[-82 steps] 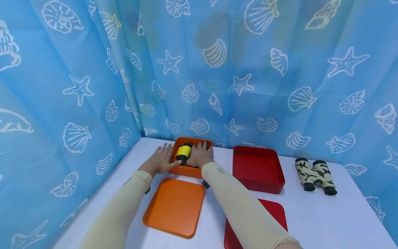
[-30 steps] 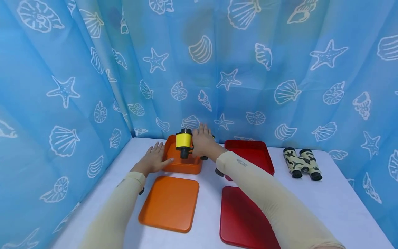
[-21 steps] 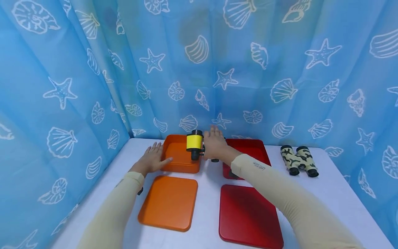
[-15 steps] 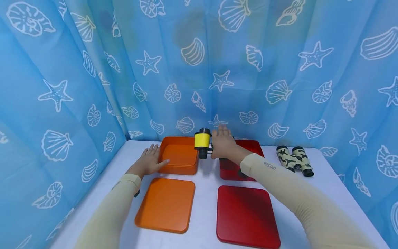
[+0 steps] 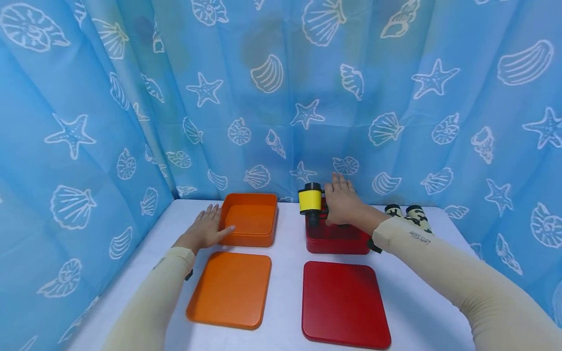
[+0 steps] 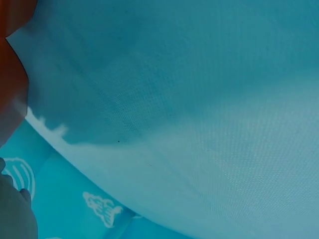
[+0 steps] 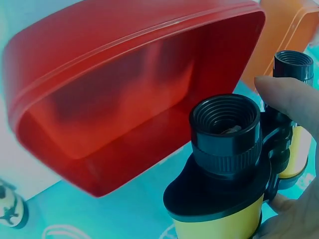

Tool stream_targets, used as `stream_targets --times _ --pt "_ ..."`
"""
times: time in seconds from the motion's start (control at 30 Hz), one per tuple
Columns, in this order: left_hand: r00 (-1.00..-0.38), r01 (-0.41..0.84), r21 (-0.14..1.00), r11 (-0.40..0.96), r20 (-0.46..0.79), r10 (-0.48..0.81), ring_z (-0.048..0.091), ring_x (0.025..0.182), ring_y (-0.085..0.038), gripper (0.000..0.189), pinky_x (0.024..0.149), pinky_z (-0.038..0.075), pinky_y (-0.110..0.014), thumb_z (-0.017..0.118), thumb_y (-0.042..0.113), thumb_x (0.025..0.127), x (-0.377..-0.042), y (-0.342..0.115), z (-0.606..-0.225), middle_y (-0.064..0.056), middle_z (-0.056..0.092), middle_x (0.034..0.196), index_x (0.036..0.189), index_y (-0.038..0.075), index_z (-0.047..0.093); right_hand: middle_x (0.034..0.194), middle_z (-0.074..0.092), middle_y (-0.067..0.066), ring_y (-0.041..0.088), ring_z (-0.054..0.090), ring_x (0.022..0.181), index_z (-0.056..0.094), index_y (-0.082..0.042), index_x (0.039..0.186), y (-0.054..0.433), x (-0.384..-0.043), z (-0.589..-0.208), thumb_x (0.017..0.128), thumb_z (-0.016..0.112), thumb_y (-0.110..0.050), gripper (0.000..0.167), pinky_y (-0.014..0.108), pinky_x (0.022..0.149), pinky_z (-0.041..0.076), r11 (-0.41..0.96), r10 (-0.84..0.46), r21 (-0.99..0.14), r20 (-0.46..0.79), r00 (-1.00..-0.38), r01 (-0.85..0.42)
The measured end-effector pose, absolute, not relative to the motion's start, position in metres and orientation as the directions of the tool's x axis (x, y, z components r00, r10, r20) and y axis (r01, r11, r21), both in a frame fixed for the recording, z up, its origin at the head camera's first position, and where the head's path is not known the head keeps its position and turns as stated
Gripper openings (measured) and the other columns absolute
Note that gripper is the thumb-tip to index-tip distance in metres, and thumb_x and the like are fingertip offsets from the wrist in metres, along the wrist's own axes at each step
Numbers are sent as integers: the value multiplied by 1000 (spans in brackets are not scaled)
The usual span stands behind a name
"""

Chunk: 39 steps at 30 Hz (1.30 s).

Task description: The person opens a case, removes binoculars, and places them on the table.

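Observation:
My right hand (image 5: 344,202) grips a pair of black and yellow binoculars (image 5: 310,201) by the middle, above the open red box (image 5: 338,246). In the right wrist view the thumb lies across the binoculars (image 7: 224,149) near an eyepiece, and the red box (image 7: 124,99) opens beside them. My left hand (image 5: 204,229), fingers straight, rests at the left side of the orange box (image 5: 249,219), which holds nothing. In the left wrist view only a bit of the left hand (image 6: 15,209) shows at the lower left edge.
An orange lid (image 5: 230,290) and a red lid (image 5: 344,304) lie flat in front of their boxes. Camouflage binoculars (image 5: 419,215) stand at the right, partly hidden by the right arm. A blue shell-patterned curtain (image 5: 272,122) closes off the back and left.
My right hand has lifted the yellow binoculars out of the orange box and carried them right, over the red box. The left hand stays at the orange box. The head view has shifted slightly.

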<state>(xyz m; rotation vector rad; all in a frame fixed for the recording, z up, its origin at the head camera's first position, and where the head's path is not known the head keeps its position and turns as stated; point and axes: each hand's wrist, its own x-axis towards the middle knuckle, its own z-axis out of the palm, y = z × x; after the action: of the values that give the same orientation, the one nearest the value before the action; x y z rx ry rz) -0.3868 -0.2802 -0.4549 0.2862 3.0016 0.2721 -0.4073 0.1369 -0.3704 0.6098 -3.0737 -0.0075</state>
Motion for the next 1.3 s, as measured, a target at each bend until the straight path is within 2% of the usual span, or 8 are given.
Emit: stream_targets --times 0.27,0.43,0.7,0.93,1.3 --pt "-978 167 198 966 -92 188 1 145 -41 100 113 0 -60 41 72 89 -386 -280 -455 -20 9 160 156 3 10 153 6 36 51 1 141 27 8 141 165 -394 -370 61 89 -38 111 62 112 6 925 -380 9 18 -925 -380" --pt "-976 180 194 964 -88 200 2 145 -42 102 113 0 -60 37 75 89 -386 -280 -455 -20 10 160 155 3 10 152 9 37 53 3 140 33 8 136 184 -384 -371 59 90 -37 106 63 111 9 922 -386 40 33 -922 -385" --pt "-976 182 198 963 -85 202 2 145 -41 103 113 2 -60 36 77 87 -384 -279 -456 -19 10 160 156 5 9 149 18 40 55 12 138 37 10 133 219 -363 -371 51 95 -35 110 63 110 16 933 -358 45 39 -933 -356" --pt "-977 176 211 961 -82 197 2 145 -42 102 113 1 -61 38 75 88 -383 -278 -455 -20 10 160 156 5 9 146 23 41 58 15 135 38 9 129 252 -345 -372 47 96 -40 112 66 108 18 942 -334 48 50 -941 -332" --pt "-974 177 231 957 -100 204 2 144 -44 100 112 0 -62 40 73 89 -380 -276 -449 -22 9 159 156 4 10 149 24 36 55 15 136 41 4 134 298 -320 -384 45 96 -40 113 69 106 18 923 -383 -1 -48 -922 -384"
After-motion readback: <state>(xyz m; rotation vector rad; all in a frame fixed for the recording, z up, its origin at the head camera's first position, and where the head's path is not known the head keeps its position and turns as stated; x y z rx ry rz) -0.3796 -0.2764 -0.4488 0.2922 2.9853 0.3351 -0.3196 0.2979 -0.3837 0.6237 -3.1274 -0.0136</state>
